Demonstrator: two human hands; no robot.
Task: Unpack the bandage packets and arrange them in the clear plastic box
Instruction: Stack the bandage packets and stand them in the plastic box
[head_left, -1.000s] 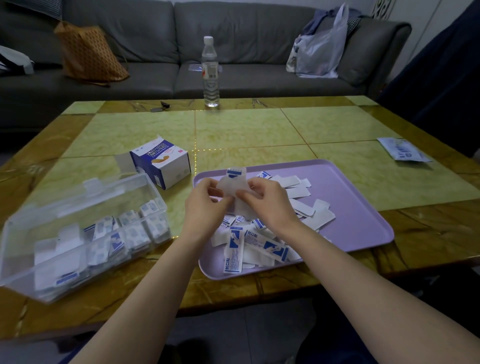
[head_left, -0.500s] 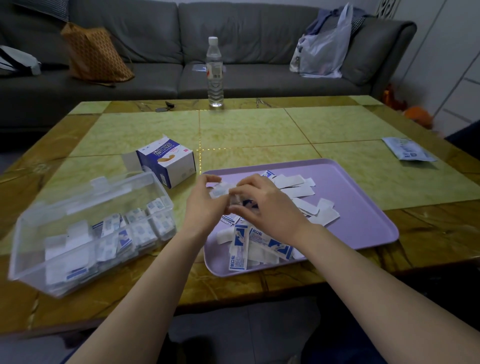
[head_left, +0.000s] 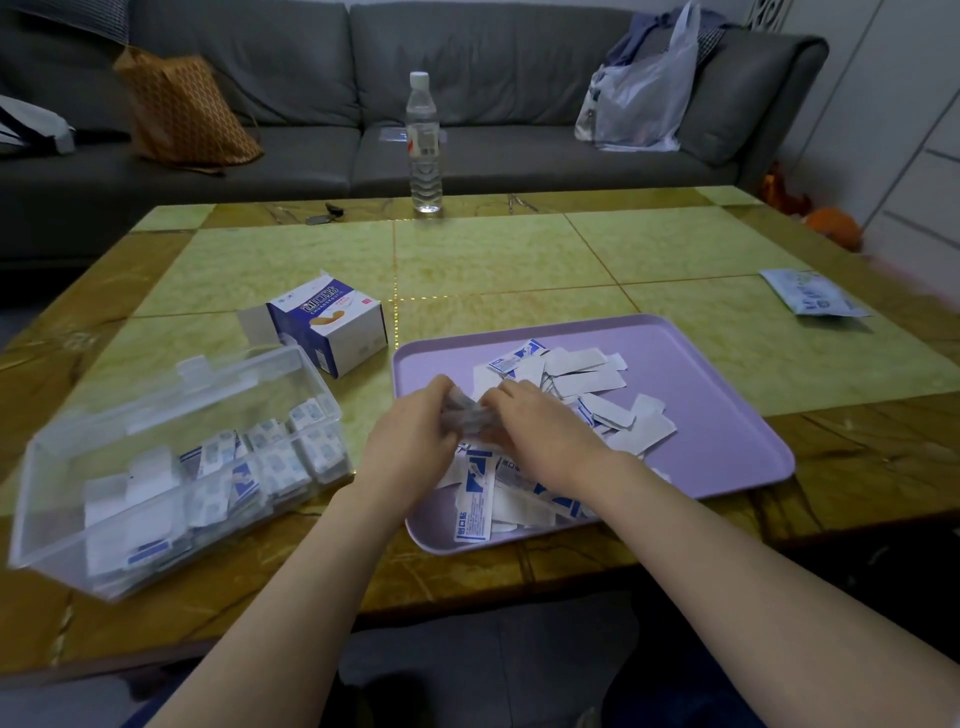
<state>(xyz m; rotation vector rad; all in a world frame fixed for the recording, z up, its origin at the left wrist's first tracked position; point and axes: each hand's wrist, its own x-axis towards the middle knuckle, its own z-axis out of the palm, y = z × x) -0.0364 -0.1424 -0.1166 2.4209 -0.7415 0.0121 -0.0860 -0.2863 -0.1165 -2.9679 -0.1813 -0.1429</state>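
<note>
Both hands are over the near left part of the purple tray (head_left: 727, 395), close together. The left hand (head_left: 415, 441) and the right hand (head_left: 540, 431) each pinch one end of a small bandage packet (head_left: 465, 415), fingers curled in on it. The packet is blurred, so I can't say whether it is torn open.

Under and behind the hands, a loose heap of packets and white wrappers (head_left: 587, 384) lies on the tray, and some blue-printed strips (head_left: 475, 493) sit at its near edge.

To the left, the clear plastic box (head_left: 156, 400) sits on the counter (head_left: 493, 260), well apart from the hands. Unwrapped bandages (head_left: 270, 457) lie along its floor, mostly toward the near side. Just beyond the box is a blue-and-white cardboard carton (head_left: 332, 322) with its flap open.

A water bottle (head_left: 424, 145) stands upright at the counter's far edge. A flat printed pouch (head_left: 810, 293) lies out to the right. On the grey sofa (head_left: 311, 78) behind are an orange bag (head_left: 182, 104) and a pale plastic bag (head_left: 639, 98).
</note>
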